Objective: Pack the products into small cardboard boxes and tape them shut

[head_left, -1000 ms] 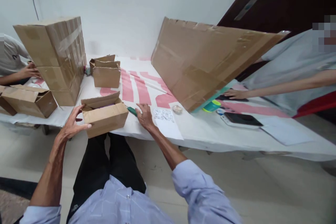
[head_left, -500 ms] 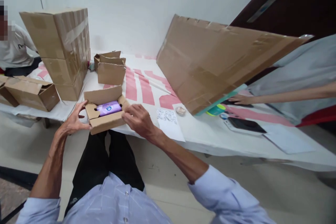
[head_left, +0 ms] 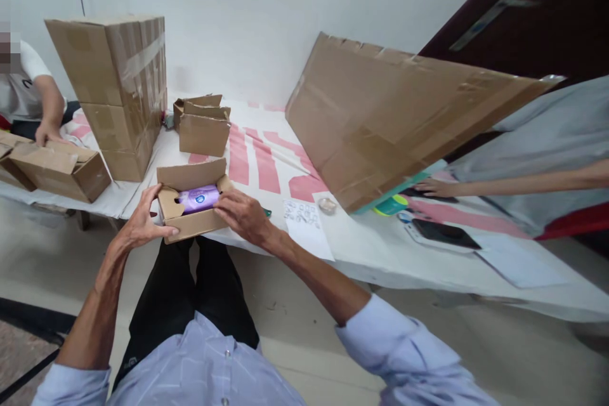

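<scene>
The right hand (head_left: 243, 216) hides part of a green item (head_left: 268, 212) — marks on the paper (head_left: 311, 242) (too small) defy reading.

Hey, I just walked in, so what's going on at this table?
Someone's left hand holds the left end of a small open cardboard box at the front edge of the table. The right hand is at the other end, its fingers beside a purple package lying inside. Farther left, a co-worker's hand is at another box.
</scene>
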Demonstrator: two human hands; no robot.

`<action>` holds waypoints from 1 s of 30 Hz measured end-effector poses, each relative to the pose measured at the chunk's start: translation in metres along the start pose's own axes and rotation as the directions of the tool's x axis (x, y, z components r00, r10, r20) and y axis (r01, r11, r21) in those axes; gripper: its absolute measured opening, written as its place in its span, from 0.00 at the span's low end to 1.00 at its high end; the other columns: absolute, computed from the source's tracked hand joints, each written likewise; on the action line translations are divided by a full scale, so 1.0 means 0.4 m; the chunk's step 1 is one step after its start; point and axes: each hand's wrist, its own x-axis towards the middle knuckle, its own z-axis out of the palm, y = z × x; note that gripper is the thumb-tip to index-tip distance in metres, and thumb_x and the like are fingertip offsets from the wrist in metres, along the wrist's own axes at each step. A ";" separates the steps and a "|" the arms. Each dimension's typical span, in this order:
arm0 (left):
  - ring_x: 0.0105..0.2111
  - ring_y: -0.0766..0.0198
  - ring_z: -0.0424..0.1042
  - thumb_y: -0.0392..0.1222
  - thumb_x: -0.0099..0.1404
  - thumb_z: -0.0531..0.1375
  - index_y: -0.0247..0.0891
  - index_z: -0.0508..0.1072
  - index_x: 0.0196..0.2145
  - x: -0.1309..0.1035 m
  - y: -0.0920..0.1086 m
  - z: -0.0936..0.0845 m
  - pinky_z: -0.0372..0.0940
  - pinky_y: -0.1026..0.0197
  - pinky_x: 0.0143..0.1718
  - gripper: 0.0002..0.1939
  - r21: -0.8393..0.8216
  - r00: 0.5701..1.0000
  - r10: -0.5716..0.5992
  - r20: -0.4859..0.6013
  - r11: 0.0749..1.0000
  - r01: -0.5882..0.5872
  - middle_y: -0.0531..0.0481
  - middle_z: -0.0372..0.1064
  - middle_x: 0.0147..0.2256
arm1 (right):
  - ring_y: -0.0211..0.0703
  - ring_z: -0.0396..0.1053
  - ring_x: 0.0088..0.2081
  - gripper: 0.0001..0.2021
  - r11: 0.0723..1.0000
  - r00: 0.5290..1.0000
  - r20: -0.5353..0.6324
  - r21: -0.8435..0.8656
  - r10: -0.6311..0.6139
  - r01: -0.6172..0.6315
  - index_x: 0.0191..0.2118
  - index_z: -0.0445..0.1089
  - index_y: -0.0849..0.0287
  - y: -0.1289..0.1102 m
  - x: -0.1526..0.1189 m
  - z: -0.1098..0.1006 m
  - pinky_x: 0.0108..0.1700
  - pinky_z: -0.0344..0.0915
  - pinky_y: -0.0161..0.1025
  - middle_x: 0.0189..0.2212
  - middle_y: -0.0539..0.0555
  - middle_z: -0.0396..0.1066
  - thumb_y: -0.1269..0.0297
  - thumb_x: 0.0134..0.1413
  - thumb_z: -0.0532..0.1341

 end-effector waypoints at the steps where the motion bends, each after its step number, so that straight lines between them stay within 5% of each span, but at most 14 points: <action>1: 0.72 0.29 0.56 0.60 0.47 0.80 0.45 0.55 0.76 -0.001 0.001 0.002 0.72 0.35 0.60 0.66 0.007 1.000 0.013 -0.002 1.000 -0.013 0.32 0.49 0.74 | 0.50 0.75 0.49 0.09 0.999 0.998 0.055 -0.004 0.038 -0.037 0.47 0.80 0.56 0.011 0.031 -0.013 0.51 0.71 0.45 0.46 0.59 0.78 0.66 0.73 0.61; 3: 0.72 0.29 0.57 0.62 0.47 0.79 0.45 0.55 0.76 -0.002 0.001 0.003 0.73 0.35 0.60 0.66 0.006 1.000 0.029 -0.003 1.000 -0.029 0.33 0.49 0.73 | 0.52 0.76 0.51 0.10 0.996 0.968 0.233 -0.037 0.089 -0.083 0.53 0.80 0.57 0.033 0.095 -0.036 0.51 0.71 0.44 0.49 0.60 0.79 0.64 0.70 0.66; 6: 0.72 0.29 0.57 0.62 0.48 0.79 0.45 0.54 0.76 -0.002 -0.005 0.002 0.72 0.35 0.60 0.66 -0.005 1.000 0.028 -0.002 1.000 -0.028 0.32 0.49 0.74 | 0.54 0.76 0.53 0.19 0.993 0.865 0.491 -0.104 0.104 -0.061 0.58 0.78 0.58 0.057 0.177 -0.053 0.50 0.69 0.42 0.53 0.61 0.78 0.62 0.64 0.72; 10: 0.72 0.29 0.56 0.60 0.48 0.80 0.45 0.54 0.77 0.001 -0.019 0.006 0.72 0.34 0.61 0.66 -0.035 0.999 0.034 -0.005 0.999 -0.035 0.31 0.47 0.74 | 0.54 0.77 0.52 0.19 0.976 0.819 0.568 -0.211 0.083 0.048 0.54 0.81 0.58 0.066 0.229 -0.028 0.47 0.67 0.40 0.51 0.63 0.80 0.68 0.57 0.75; 16: 0.73 0.29 0.54 0.58 0.47 0.80 0.47 0.55 0.76 0.002 -0.024 0.017 0.71 0.33 0.62 0.66 -0.111 0.999 0.030 -0.023 0.993 -0.032 0.32 0.46 0.75 | 0.47 0.76 0.39 0.02 0.963 0.890 0.456 -0.247 0.016 0.109 0.36 0.82 0.58 0.075 0.207 0.018 0.36 0.62 0.39 0.39 0.58 0.82 0.70 0.61 0.71; 19: 0.73 0.31 0.56 0.55 0.47 0.80 0.48 0.55 0.76 0.006 -0.021 0.018 0.71 0.34 0.62 0.65 -0.136 0.999 0.048 -0.026 0.989 -0.051 0.33 0.48 0.75 | 0.45 0.75 0.39 0.11 0.970 0.919 0.393 -0.231 0.021 0.077 0.32 0.79 0.58 0.080 0.179 0.009 0.37 0.62 0.38 0.39 0.58 0.81 0.70 0.68 0.64; 22: 0.72 0.32 0.58 0.52 0.48 0.80 0.47 0.55 0.76 0.023 -0.023 0.018 0.70 0.35 0.62 0.64 -0.145 0.999 0.050 -0.011 0.988 -0.051 0.33 0.49 0.75 | 0.47 0.75 0.44 0.13 0.988 0.957 0.289 -0.135 -0.035 0.077 0.32 0.78 0.57 0.086 0.162 -0.026 0.43 0.67 0.40 0.41 0.59 0.80 0.69 0.70 0.61; 25: 0.72 0.32 0.58 0.52 0.47 0.80 0.48 0.54 0.76 0.057 -0.030 0.023 0.69 0.33 0.62 0.65 -0.173 1.000 0.026 0.011 0.985 -0.024 0.32 0.50 0.74 | 0.49 0.74 0.46 0.11 0.999 0.997 0.063 0.009 -0.048 0.047 0.36 0.78 0.56 0.096 0.164 -0.082 0.50 0.70 0.44 0.42 0.59 0.79 0.69 0.70 0.59; 30: 0.74 0.29 0.54 0.55 0.47 0.80 0.46 0.53 0.77 0.120 -0.022 0.031 0.65 0.30 0.65 0.67 -0.193 0.996 0.029 0.090 0.981 -0.011 0.30 0.50 0.75 | 0.49 0.73 0.42 0.08 0.964 0.962 -0.235 0.255 0.140 -0.078 0.36 0.74 0.56 0.123 0.186 -0.175 0.47 0.70 0.46 0.38 0.56 0.77 0.67 0.65 0.58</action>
